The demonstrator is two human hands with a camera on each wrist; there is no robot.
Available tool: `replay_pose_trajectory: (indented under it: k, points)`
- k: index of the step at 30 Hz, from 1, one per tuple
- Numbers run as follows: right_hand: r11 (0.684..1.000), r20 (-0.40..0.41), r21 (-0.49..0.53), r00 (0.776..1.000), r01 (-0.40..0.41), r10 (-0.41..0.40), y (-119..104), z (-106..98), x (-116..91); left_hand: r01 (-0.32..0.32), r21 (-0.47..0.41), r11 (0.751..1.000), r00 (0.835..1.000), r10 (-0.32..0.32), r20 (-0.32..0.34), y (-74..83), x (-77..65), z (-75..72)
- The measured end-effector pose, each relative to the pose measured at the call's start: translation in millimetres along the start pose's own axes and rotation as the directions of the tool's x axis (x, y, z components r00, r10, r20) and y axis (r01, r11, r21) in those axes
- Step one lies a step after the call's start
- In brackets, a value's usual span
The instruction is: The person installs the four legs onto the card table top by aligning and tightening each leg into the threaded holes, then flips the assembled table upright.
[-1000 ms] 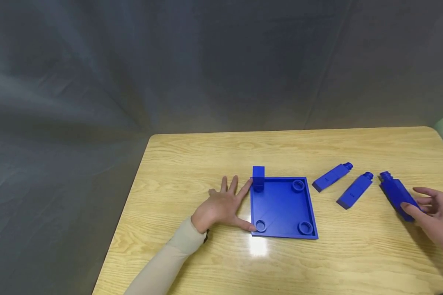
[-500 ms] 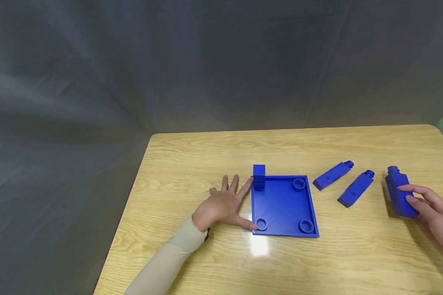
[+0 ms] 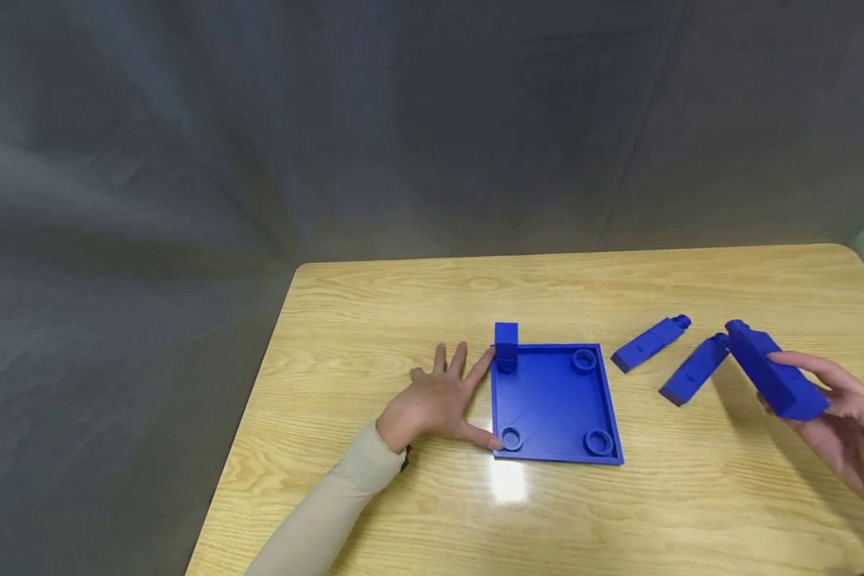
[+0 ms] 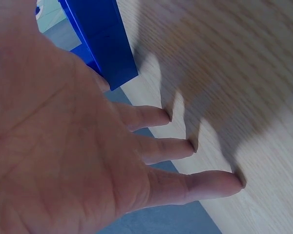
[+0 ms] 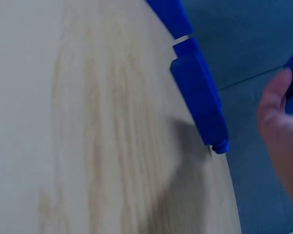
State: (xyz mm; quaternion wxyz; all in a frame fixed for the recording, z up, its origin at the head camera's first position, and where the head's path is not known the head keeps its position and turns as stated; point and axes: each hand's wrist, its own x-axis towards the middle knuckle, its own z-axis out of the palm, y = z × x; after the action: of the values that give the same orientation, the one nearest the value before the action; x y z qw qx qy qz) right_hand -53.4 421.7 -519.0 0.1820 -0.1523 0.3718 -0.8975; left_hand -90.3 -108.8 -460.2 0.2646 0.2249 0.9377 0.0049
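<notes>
My left hand point(image 3: 432, 404) lies spread on the table, its thumb and index finger touching the left side of a square blue tray point(image 3: 547, 408). Threaded round sockets show in three of the tray's corners. At the far left corner a square blue post point(image 3: 506, 344) stands upright. My right hand point(image 3: 853, 416) grips a blue square post with a threaded end point(image 3: 778, 376), tilted above the table with that end pointing away and left. In the right wrist view only part of this hand point(image 5: 281, 122) shows at the edge. My left palm point(image 4: 63, 131) fills much of its wrist view.
Two more blue posts with threaded ends lie on the wooden table point(image 3: 403, 304) right of the tray: a farther one point(image 3: 651, 344) and a nearer one point(image 3: 694, 372). A dark grey cloth point(image 3: 475, 128) hangs behind the table's back edge.
My right hand has lifted the rightmost post off the table, turned it and brought it slightly left, near the neighbouring post. The left hand and tray stay in place.
</notes>
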Motion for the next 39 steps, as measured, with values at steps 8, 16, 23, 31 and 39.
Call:
replay_pose_trajectory:
  k: [8, 16, 23, 31, 39]
  points:
    - [0.933, 0.01, -0.329, 0.988, 0.147, -0.152, 7.6, 34.0, 14.2, 0.0, 0.008, 1.0, 1.0, 0.0, -0.005, -0.9, 1.7, 1.6]
    - [0.82, -0.215, -0.565, 0.944, 0.089, -0.251, 10.8, 59.9, 23.2, 0.008, 0.015, 1.0, 1.0, -0.008, 0.004, -0.9, 2.5, 2.7]
    - [0.719, -0.274, -0.693, 0.904, 0.052, -0.328, 11.3, 78.9, 34.0, 0.002, 0.02, 1.0, 1.0, -0.002, -0.002, -1.0, 2.6, 2.9]
    - [0.657, -0.261, -0.753, 0.901, 0.035, -0.346, 14.3, 88.0, 42.2, 0.002, 0.02, 1.0, 1.0, -0.002, 0.003, 0.8, 2.3, 2.2]
    - [0.413, -0.306, -0.9, 0.876, -0.138, -0.373, 19.5, 95.9, 50.6, 0.007, 0.021, 1.0, 1.0, -0.007, 0.005, -0.8, 2.4, 2.1]
